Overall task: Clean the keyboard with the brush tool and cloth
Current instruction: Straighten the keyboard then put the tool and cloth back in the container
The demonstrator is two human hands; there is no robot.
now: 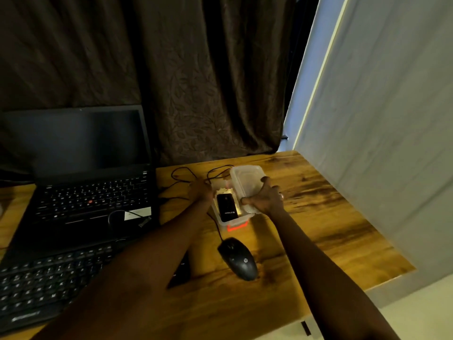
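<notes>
A black external keyboard (36, 280) lies at the lower left in front of an open black laptop (81, 182). Right of the laptop stands a small clear plastic box (220, 220) with an orange clip at its near end; a black rectangular object (227, 207) lies inside. My right hand (263, 198) grips the translucent lid (245, 180), tilted up off the box's right side. My left hand (199, 191) rests curled against the box's left far corner. No brush or cloth is identifiable.
A black wired mouse (239, 258) sits near the box, its cable looping behind. A cable and a white tag lie on the laptop's palm rest (132, 214). The wooden table (318, 217) ends at the right by a pale wall; dark curtains hang behind.
</notes>
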